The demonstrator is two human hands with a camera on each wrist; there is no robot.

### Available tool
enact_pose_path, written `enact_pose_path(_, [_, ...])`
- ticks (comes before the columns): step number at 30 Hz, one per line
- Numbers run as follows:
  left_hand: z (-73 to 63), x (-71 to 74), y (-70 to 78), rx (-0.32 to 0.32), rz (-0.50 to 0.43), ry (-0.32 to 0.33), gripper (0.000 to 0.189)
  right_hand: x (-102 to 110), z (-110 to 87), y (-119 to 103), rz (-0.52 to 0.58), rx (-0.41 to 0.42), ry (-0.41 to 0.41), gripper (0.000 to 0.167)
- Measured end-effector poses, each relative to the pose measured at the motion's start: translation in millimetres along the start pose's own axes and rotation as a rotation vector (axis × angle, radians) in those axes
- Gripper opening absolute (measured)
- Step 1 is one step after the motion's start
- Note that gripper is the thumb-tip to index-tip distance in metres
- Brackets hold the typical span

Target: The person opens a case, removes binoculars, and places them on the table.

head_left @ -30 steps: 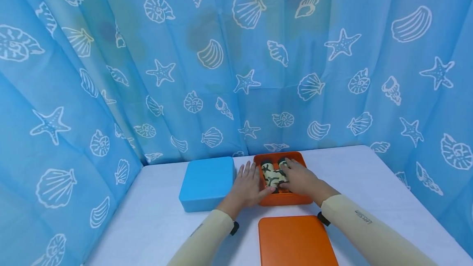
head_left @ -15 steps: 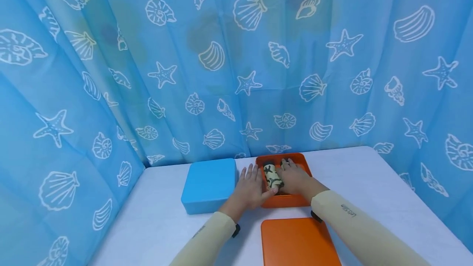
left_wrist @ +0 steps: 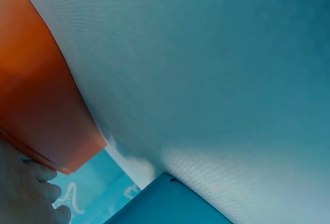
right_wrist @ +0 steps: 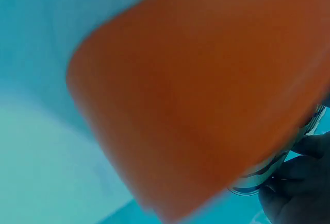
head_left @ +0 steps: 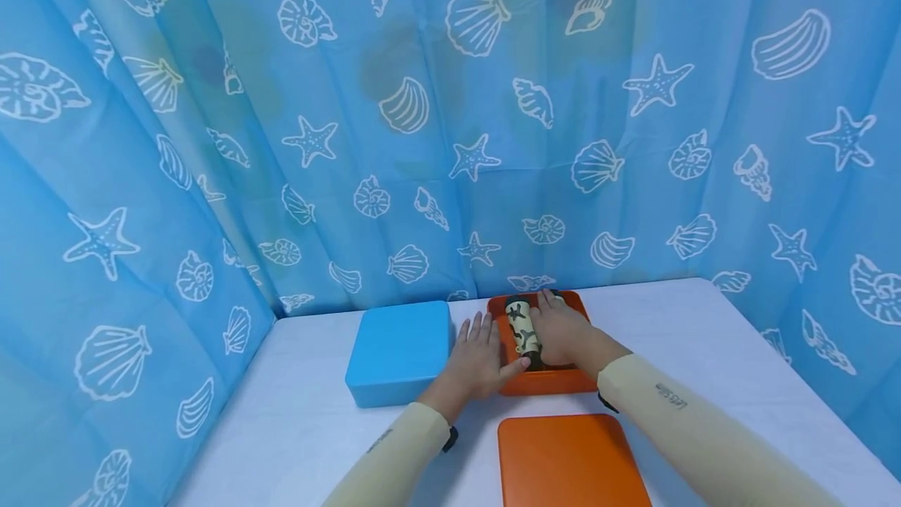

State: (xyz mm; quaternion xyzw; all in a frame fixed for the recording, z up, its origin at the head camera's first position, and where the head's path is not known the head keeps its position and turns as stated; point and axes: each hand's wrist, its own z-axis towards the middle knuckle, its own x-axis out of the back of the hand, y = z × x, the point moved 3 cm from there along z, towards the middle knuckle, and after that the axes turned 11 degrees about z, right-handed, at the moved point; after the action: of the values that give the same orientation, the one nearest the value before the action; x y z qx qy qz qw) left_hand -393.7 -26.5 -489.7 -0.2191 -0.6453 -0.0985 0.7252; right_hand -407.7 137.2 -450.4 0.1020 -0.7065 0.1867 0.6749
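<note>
Camouflage-patterned binoculars (head_left: pixel 522 327) sit inside an orange box (head_left: pixel 545 382), partly covered by my right hand. That right hand (head_left: pixel 559 335) grips their right barrel from above. In the right wrist view, dark fingers (right_wrist: pixel 294 177) wrap the barrel beyond the box wall, and one round end shows. My left hand (head_left: pixel 470 358) rests along the box's left side with straight fingers, its thumb reaching over the near left corner. Fingertips (left_wrist: pixel 49 190) touch the orange wall in the left wrist view.
A closed blue box (head_left: pixel 401 350) stands just left of my left hand. An orange lid (head_left: pixel 570 460) lies on the white tabletop (head_left: pixel 296 413) nearer to me. Behind the table hangs a blue curtain (head_left: pixel 450 210) with shell prints.
My right hand has closed round the right barrel. The binoculars have shifted toward the far side of the box and seem raised a little. My left hand has stayed put.
</note>
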Motion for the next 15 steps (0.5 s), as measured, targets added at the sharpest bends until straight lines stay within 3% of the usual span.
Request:
enact_pose_path(10, [-1.6,4.3,1.3,-0.013,-0.017,0.003,0.1,31,-18.2,29,-0.05,0.042,0.014,0.075])
enact_pose_path(15, [-4.4,5.3,1.0,-0.014,-0.034,-0.007,0.097,45,-27.0,45,-0.028,0.056,0.029,0.08])
